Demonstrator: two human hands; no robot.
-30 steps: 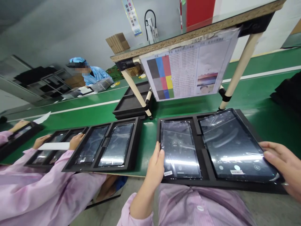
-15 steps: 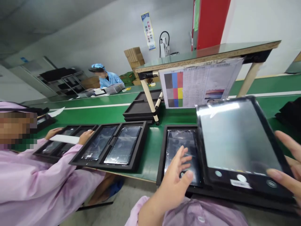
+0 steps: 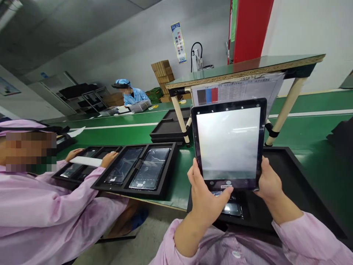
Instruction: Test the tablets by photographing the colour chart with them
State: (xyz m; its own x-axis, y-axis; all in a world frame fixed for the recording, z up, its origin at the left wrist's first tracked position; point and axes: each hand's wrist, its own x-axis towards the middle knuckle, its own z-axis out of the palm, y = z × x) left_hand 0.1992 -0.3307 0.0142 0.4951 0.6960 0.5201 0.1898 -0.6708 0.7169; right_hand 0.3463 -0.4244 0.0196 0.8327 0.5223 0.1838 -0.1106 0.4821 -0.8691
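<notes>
A tablet (image 3: 228,143) stands upright in front of me, its screen lit with a pale camera picture. My left hand (image 3: 205,195) grips its lower left corner, the thumb lying over the bottom of the screen. Around the lower right edge is my right hand (image 3: 270,180), its fingers mostly hidden behind the tablet. Below lies a black foam tray (image 3: 286,173) with two compartments. Its left one holds another tablet (image 3: 233,209), largely covered by my left hand and the held tablet; the visible part of the right compartment is bare.
To the left, a black tray (image 3: 162,186) holds two tablets in film. A co-worker in pink (image 3: 35,206) handles a white strip (image 3: 86,161) over a further tray. Stacked trays (image 3: 168,129) stand beside a raised shelf (image 3: 248,70) with a printed colour chart. Another person (image 3: 132,94) sits across the bench.
The tablet has moved left and away from the right compartment, now upright. My left hand, open before, has closed on its lower left corner. The camera view has shifted slightly.
</notes>
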